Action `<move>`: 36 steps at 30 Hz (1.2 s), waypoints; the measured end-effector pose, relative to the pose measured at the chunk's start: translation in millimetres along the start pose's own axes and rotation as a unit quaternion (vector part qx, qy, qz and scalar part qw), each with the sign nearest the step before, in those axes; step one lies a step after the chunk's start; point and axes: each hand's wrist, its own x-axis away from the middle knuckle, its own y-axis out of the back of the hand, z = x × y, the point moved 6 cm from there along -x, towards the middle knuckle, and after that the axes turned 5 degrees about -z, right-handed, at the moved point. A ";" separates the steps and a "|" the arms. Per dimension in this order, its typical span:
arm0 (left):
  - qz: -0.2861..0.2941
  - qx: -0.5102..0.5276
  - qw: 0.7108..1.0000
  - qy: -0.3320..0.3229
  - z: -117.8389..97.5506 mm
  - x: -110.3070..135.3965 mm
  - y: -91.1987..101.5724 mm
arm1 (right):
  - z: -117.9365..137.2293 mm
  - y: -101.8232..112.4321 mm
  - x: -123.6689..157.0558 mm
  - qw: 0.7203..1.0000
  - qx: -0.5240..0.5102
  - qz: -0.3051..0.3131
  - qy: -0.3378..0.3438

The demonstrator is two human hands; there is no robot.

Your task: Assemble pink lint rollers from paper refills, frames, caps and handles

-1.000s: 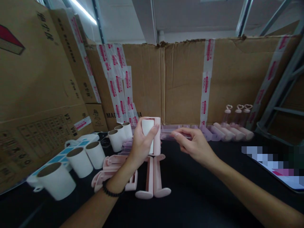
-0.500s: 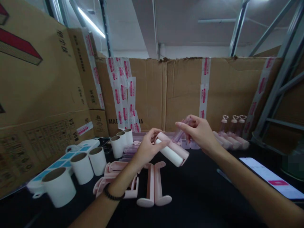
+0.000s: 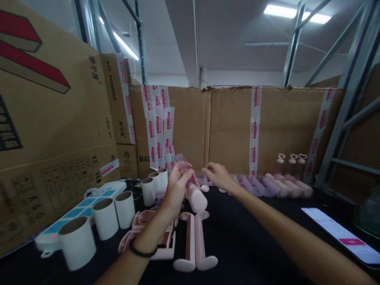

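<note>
My left hand (image 3: 178,184) is wrapped round a pink lint roller (image 3: 198,200), its rounded end facing me. A clear purplish piece (image 3: 180,158) sticks up past the fingers at its far end. My right hand (image 3: 218,174) hovers by the back row, near a small round pink cap (image 3: 204,188); its fingers are bent and slightly blurred, with nothing visible in them. Below the roller, two long pink half-shells (image 3: 190,245) lie side by side on the black table. More pink frames (image 3: 166,251) lie left of them, partly behind my left forearm.
White paper rolls (image 3: 77,245) stand at left by a white-and-blue power strip (image 3: 80,211). Purple translucent trays (image 3: 252,186) line the back. At right are several pink rollers with heart-shaped loops (image 3: 292,158) and a phone (image 3: 341,235). Cardboard walls (image 3: 190,130) enclose the table.
The lint roller has turned end-on towards me in my left hand. The clear purplish piece has passed from my right hand to the roller. My right hand has moved left.
</note>
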 end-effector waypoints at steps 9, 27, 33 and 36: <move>0.033 0.009 0.999 0.012 -10.8 -3.3 -1.0 | -15.1 -41.1 24.6 0.999 0.007 0.019 0.025; 0.195 -0.209 0.957 -0.035 -18.7 27.2 -32.7 | 85.1 55.5 55.7 0.982 -0.105 0.058 0.144; 0.242 -0.255 0.934 -0.069 -22.5 34.2 -41.2 | 93.8 57.0 63.9 0.968 -0.008 0.146 0.202; 0.257 -0.271 0.924 -0.084 -23.9 37.3 -44.8 | 96.8 56.7 67.3 0.967 0.008 0.122 0.222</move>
